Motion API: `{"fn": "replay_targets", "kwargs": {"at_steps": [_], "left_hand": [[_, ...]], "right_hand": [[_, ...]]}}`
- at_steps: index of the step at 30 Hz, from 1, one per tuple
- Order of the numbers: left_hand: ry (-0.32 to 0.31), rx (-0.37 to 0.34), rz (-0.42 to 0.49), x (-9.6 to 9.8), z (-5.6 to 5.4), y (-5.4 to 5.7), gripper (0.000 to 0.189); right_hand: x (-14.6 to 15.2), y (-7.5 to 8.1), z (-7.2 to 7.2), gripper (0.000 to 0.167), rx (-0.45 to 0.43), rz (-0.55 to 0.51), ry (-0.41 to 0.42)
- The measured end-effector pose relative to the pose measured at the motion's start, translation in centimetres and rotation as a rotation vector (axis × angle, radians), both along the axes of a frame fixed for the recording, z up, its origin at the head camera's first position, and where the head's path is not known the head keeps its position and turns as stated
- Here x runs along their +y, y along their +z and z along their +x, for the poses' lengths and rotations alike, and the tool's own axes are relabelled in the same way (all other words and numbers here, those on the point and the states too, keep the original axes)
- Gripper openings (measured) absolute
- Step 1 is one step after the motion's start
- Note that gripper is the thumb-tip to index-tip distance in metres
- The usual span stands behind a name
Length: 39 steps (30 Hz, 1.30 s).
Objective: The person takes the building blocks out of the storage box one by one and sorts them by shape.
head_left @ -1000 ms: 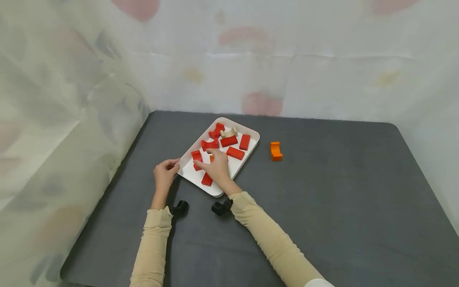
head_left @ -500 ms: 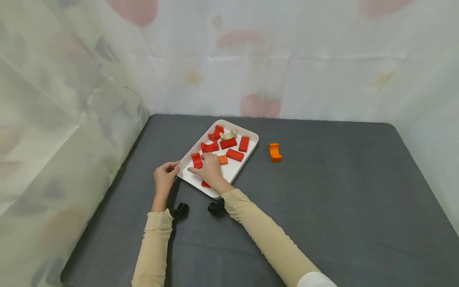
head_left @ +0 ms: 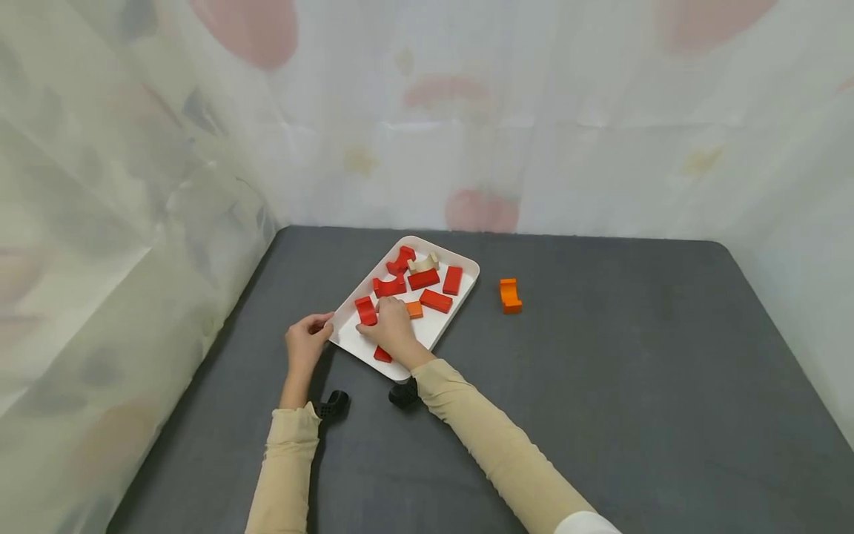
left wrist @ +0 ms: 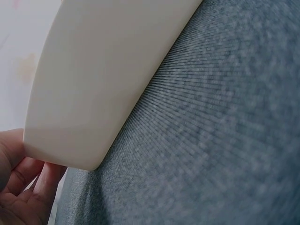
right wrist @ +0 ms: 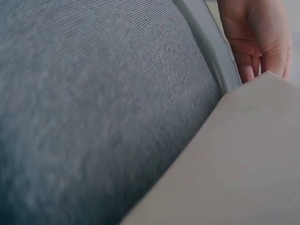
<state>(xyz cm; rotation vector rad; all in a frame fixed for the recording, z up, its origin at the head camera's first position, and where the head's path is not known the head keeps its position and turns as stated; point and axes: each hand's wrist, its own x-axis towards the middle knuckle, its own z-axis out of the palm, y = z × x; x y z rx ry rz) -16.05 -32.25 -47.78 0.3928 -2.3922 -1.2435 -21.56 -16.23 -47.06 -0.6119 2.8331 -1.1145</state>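
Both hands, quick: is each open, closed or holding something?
Left hand: holding a white rectangular tray by its corner.
Right hand: over the tray, beside a red arched block; grip can't be told.

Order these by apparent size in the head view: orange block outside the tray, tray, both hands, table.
Table
Tray
Left hand and right hand: too alike to rank
Orange block outside tray

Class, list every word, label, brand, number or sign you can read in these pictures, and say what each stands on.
There are none: no text shows on the white tray, the red blocks or the orange block beside the tray.
The backdrop bears blurred printed shapes; no letters can be read.
Any marking on the black wrist devices is too small to read.
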Motion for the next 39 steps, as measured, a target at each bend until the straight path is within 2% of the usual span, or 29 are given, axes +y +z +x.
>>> {"fn": "replay_targets", "kwargs": {"at_steps": [8, 14, 17, 20, 24, 31, 39], "left_hand": [[-0.022, 0.005, -0.003, -0.1, 0.3, -0.5, 0.018], [-0.020, 0.006, -0.041, -0.3, 0.4, -1.5, 0.018], [-0.028, -0.012, -0.052, -0.2, 0.1, -1.9, 0.018], [-0.038, -0.003, -0.057, 0.0, -0.6, -2.1, 0.019], [-0.021, 0.024, -0.040, 0.1, -1.3, -2.1, 0.019], [-0.026, 0.028, -0.043, 0.0, -1.8, -2.0, 0.019], [0.008, 0.047, -0.061, -0.3, -2.0, -1.7, 0.018]], "right_hand": [[1.4, -0.1, 0.0, 0.027, -0.087, -0.076, 0.011], [2.6, -0.1, 0.1, 0.025, -0.025, -0.139, 0.021], [4.0, 0.6, -0.1, 0.024, 0.022, -0.188, 0.003], [5.9, 1.8, -0.7, 0.023, 0.079, -0.237, -0.033], [8.8, 3.1, -1.7, 0.023, 0.161, -0.277, -0.072], [15.5, 4.2, -3.0, 0.021, 0.320, -0.406, -0.200], [21.7, 4.4, -4.4, 0.022, 0.334, -0.412, -0.372]]}}
